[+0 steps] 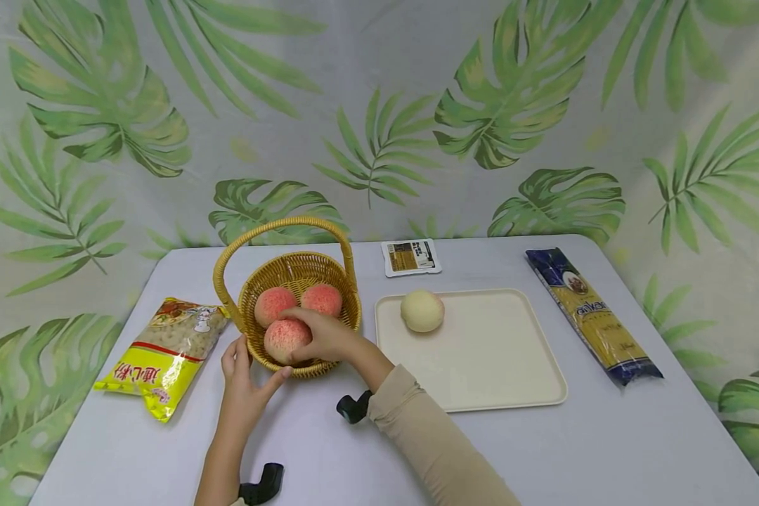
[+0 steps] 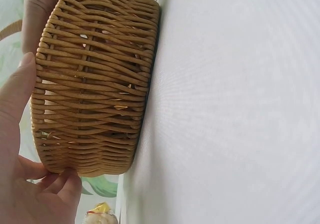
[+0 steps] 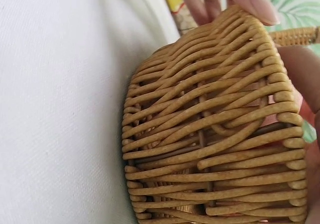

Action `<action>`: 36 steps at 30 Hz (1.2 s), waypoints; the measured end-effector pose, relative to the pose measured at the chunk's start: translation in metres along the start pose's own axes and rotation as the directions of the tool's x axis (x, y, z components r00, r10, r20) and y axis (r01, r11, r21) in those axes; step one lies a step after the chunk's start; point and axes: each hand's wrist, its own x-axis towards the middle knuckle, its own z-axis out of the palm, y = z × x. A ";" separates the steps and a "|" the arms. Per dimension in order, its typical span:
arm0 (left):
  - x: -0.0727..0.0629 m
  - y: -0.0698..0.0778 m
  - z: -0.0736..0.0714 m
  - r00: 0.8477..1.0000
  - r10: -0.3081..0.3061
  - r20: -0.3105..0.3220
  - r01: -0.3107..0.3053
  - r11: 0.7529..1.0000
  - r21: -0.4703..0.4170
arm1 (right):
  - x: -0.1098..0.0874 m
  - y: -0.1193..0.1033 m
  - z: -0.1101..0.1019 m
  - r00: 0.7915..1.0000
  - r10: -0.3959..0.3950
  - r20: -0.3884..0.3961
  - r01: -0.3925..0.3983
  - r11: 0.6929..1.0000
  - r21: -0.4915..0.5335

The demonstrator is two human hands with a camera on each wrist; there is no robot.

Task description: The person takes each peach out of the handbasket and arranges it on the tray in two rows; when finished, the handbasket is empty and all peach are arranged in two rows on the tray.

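Note:
A wicker basket point(image 1: 299, 264) with an arched handle stands on the table, holding three pink peaches. My right hand point(image 1: 330, 339) reaches over its rim and grips the nearest peach point(image 1: 283, 342), thumb and fingers on opposite sides. The other peaches, one on the left point(image 1: 275, 305) and one on the right point(image 1: 322, 300), lie just behind. At the near left side, my left hand point(image 1: 245, 385) holds the basket. The left wrist view shows that thumb at the rim and fingers bent against the woven wall point(image 2: 95, 83). Weave hides most of the right hand in the right wrist view.
Right of the basket, a cream tray point(image 1: 481, 369) bears a pale peach point(image 1: 421, 311). A small white packet point(image 1: 411, 257) lies behind the tray. A yellow bag of pasta point(image 1: 171, 351) is at left; a long spaghetti pack point(image 1: 591, 313) lies at right.

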 end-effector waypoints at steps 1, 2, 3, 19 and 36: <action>0.000 0.000 0.000 1.000 0.000 -0.001 0.000 1.000 -0.001 | -0.001 0.001 0.000 1.000 -0.006 -0.015 0.006 1.000 0.014; 0.000 0.000 0.000 1.000 0.000 -0.002 0.000 1.000 -0.001 | -0.001 0.001 0.000 0.999 -0.013 -0.033 0.014 1.000 0.026; 0.000 0.000 0.000 1.000 -0.001 -0.002 0.001 1.000 -0.001 | -0.002 0.002 -0.001 0.999 -0.021 -0.049 0.023 0.999 0.034; 0.000 0.000 0.000 1.000 -0.004 -0.003 0.004 1.000 0.001 | -0.028 -0.005 -0.018 0.947 -0.145 -0.287 0.197 0.967 0.160; 0.001 -0.001 0.000 1.000 -0.004 -0.003 0.004 1.000 -0.018 | -0.121 -0.010 -0.099 0.726 -0.128 -0.676 0.326 0.929 0.173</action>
